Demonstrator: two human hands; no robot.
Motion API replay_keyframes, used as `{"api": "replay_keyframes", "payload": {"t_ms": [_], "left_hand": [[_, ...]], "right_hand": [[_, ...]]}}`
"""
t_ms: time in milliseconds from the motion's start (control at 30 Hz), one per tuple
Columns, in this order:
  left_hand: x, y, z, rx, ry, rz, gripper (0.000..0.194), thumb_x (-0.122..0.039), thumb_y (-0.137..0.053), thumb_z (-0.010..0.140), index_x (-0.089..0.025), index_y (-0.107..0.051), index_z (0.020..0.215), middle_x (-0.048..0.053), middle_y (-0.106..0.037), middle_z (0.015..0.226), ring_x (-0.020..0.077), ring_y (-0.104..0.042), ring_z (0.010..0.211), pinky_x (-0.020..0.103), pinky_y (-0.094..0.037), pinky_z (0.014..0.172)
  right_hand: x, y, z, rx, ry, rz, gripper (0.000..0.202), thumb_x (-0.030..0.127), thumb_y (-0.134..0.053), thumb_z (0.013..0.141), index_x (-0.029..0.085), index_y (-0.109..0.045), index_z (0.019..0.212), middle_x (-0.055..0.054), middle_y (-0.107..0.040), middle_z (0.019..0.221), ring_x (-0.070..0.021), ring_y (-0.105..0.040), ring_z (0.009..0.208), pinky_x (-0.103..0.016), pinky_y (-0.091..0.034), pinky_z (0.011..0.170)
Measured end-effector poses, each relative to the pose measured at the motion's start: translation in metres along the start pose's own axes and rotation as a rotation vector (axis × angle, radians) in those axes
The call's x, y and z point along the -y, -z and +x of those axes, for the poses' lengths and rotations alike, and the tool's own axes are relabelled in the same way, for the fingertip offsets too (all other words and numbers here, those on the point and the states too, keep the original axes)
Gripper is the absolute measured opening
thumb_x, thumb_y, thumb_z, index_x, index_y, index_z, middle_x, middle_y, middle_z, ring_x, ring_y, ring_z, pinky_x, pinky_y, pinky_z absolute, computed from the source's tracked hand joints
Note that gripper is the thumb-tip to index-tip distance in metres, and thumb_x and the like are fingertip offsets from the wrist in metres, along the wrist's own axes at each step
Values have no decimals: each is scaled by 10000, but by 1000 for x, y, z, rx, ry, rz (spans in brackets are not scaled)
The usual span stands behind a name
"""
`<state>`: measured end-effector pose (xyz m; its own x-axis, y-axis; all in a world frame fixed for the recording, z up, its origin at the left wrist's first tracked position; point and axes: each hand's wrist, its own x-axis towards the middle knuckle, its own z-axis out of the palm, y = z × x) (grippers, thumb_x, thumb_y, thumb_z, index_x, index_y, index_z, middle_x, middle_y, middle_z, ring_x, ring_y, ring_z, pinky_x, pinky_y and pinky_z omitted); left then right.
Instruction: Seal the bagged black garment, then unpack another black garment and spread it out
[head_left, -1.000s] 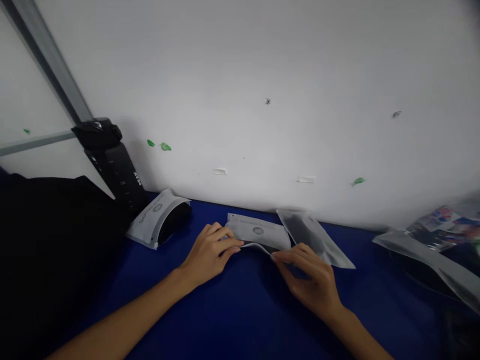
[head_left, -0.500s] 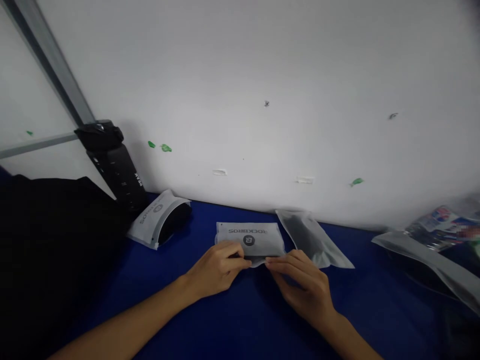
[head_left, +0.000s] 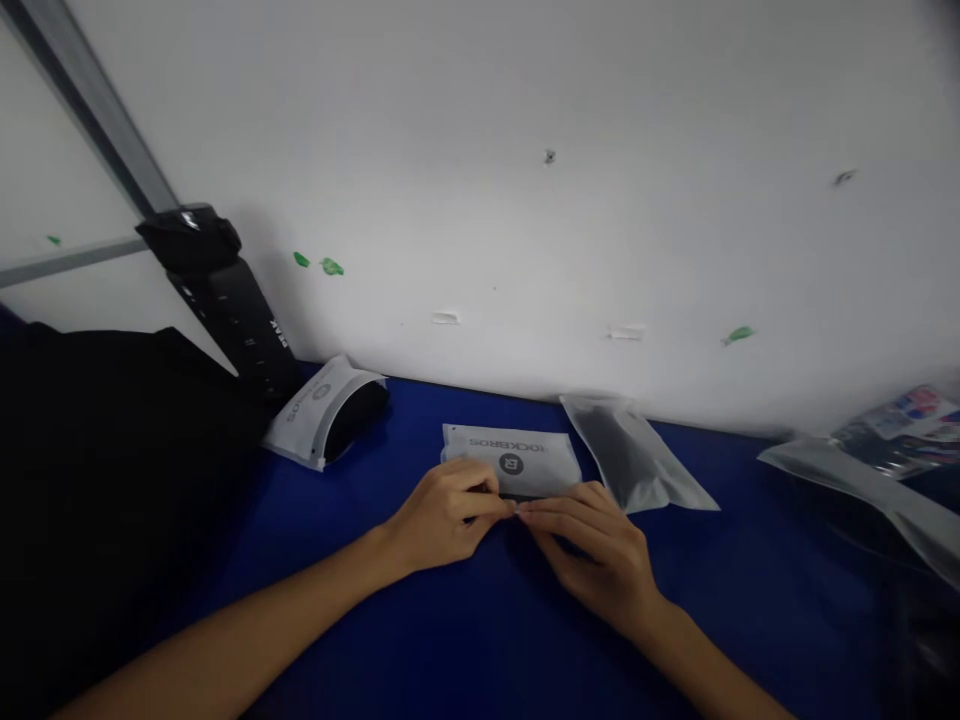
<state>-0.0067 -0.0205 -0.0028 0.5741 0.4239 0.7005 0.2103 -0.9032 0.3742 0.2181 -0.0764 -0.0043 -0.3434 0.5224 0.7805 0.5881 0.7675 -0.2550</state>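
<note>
A frosted pouch (head_left: 540, 462) with an upside-down ROCKBROS print and a round logo lies on the blue table, a dark strip showing along its near edge. My left hand (head_left: 454, 512) pinches that near edge, thumb and fingers pressed together. Right beside it, my right hand (head_left: 592, 540) grips the same edge, its fingertips meeting those of my left hand. The fingers cover part of the edge. Behind my right hand lies another frosted pouch (head_left: 637, 455) with something dark inside.
Left on the blue table (head_left: 420, 640) are a pouch (head_left: 311, 420) with black content, a black bottle (head_left: 232, 310) against the white wall (head_left: 480, 150), and a large black item (head_left: 112, 480). At right lie an open pouch (head_left: 847, 480) and a printed clear package (head_left: 911, 425).
The view has tilted slightly, so things sit higher. Both hands' fingertips have come together at the pouch's near edge, where a gap showed between them before.
</note>
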Motion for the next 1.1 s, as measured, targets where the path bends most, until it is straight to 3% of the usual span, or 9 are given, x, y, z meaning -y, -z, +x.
{"api": "replay_keyframes", "payload": {"t_ms": [167, 300, 567, 733, 867, 1100], "left_hand": [[9, 11, 2, 32, 42, 42, 94, -226, -736, 1006, -210, -815, 1053, 12, -715, 863, 142, -643, 785, 304, -466, 743], [15, 20, 2, -21, 30, 70, 115, -211, -711, 1023, -223, -823, 1001, 4, -720, 849, 127, -621, 737, 306, -423, 706], [3, 5, 0, -43, -8, 80, 204, -109, -632, 1033, -199, -813, 998, 15, -714, 856, 125, -618, 733, 306, -417, 696], [12, 16, 3, 24, -10, 75, 108, -200, -705, 1023, -209, -813, 1022, 15, -739, 899, 135, -652, 788, 311, -455, 739], [16, 23, 4, -14, -9, 56, 127, -184, -690, 1030, -196, -809, 986, 19, -741, 877, 130, -664, 779, 300, -474, 744], [2, 5, -1, -13, -7, -16, 172, -141, -636, 1036, -163, -791, 964, 34, -699, 842, 128, -643, 735, 269, -498, 699]], "right_hand": [[-7, 6, 3, -43, -52, -95, 217, 43, -736, 944, 251, -762, 1001, 2, -832, 916, -152, -687, 707, -353, -467, 657], [-11, 10, 5, -79, -75, -110, 209, 56, -751, 934, 258, -771, 985, 3, -824, 886, -162, -684, 690, -357, -488, 651], [1, 3, 6, -23, 4, -11, 253, 22, -710, 946, 257, -755, 1028, 5, -837, 944, -160, -708, 705, -353, -519, 656], [-2, 5, 6, -62, -31, -67, 250, 22, -736, 926, 257, -761, 1008, 8, -829, 914, -161, -701, 694, -348, -496, 646], [-3, 6, 6, -79, -61, -67, 222, 57, -735, 940, 268, -772, 998, -2, -824, 897, -171, -706, 692, -349, -516, 651], [3, 1, 5, -19, 3, 5, 255, 26, -707, 946, 265, -757, 1019, -12, -835, 928, -175, -718, 695, -355, -529, 638]]}}
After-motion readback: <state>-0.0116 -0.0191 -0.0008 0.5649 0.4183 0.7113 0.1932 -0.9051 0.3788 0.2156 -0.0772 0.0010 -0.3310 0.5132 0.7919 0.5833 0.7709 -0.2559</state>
